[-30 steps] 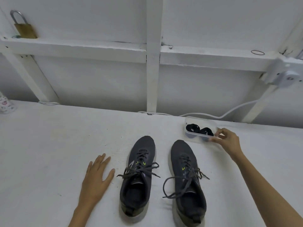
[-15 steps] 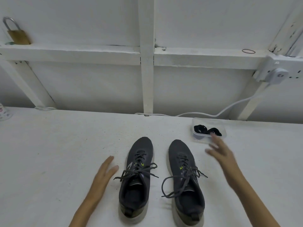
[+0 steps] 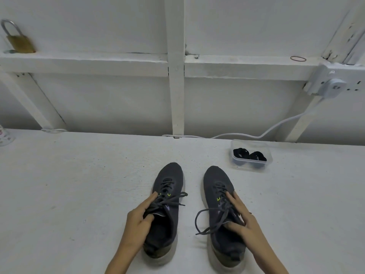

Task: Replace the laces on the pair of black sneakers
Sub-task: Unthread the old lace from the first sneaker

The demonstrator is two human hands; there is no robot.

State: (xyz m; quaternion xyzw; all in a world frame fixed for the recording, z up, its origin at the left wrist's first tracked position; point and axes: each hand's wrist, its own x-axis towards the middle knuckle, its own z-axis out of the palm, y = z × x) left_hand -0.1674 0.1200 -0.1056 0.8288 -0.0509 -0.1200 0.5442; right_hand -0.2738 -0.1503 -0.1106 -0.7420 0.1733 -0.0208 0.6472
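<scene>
Two black sneakers stand side by side on the white surface, toes pointing away from me. The left sneaker has its dark laces untied and loose. My left hand grips its left side, thumb inside the opening. The right sneaker has loose lace ends trailing to its left. My right hand grips its right side, thumb at the opening. A clear plastic box beyond the right sneaker holds two coiled black laces.
A white wall with wooden framing rises behind the surface. A brass padlock sits on the ledge at top left. A white cable runs from a wall fitting down behind the box. A patterned object is at the left edge.
My right hand left the plastic box and came back to the right sneaker. My left hand moved from the bare surface onto the left sneaker. Both hands now hold the shoes.
</scene>
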